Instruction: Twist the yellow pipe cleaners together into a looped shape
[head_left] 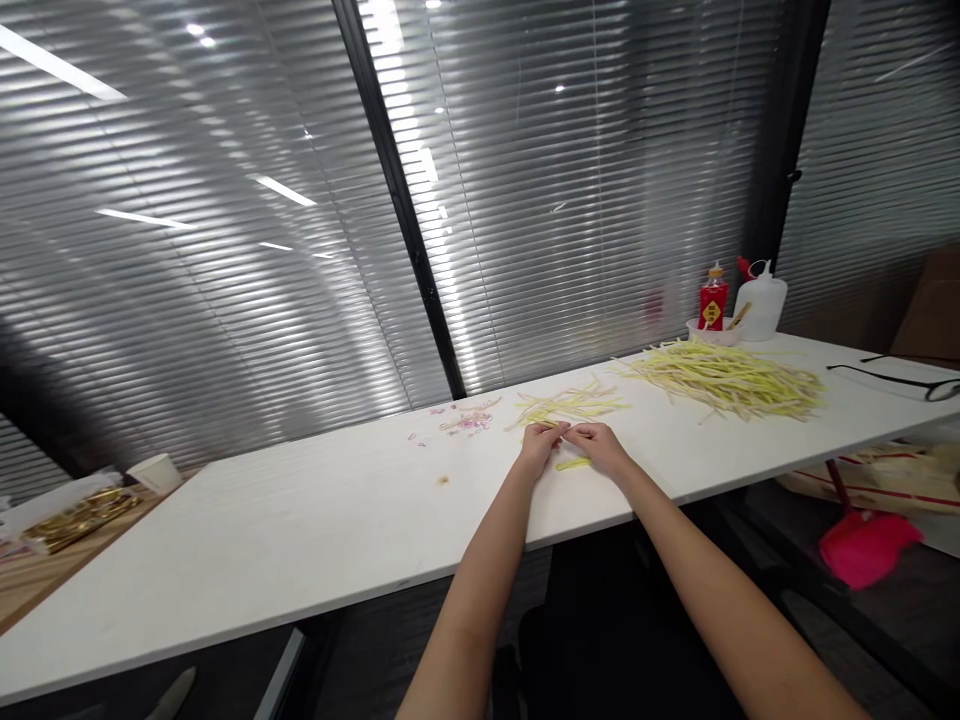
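My left hand (541,443) and my right hand (597,443) meet over the white table (315,530), with the fingers of each pinched together. What lies between the fingertips is too small to make out. Below them, a short yellow-green strip (574,463) rests on the table. Just beyond the hands spreads a small loose pile of thin yellow and pale strips (574,402). A much larger heap of the same long strips (724,378) lies farther right. To the left are scattered pinkish scraps (471,421).
A red bottle (713,305) and a bowl (718,335) stand beside a white squeeze bottle (762,305) at the back right. Black-framed glasses (911,384) lie on the right end. Blinds (225,300) rise behind the table. A white cup (155,473) sits at the far left.
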